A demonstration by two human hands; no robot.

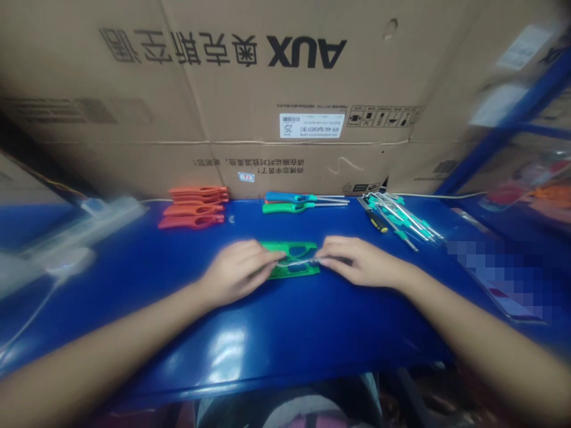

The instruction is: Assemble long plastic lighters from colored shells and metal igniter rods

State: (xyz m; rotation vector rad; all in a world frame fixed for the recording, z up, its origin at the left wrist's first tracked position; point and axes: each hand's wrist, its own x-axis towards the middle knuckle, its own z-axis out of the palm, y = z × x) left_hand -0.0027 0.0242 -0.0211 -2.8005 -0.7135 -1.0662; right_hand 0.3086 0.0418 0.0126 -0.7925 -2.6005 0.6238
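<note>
Above green plastic, left hand and right hand pinch a blurred pale wire, its ends hidden.

Single head-worn view, forward and down.

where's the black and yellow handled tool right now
The tool lies right of centre in the head view, on the blue tabletop, beside the silver-and-teal metal rods.

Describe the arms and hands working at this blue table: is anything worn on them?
The left hand and right hand are ungloved, with five-fingered human shapes. The left forearm and right forearm show no sleeves, watch or cables.
</note>
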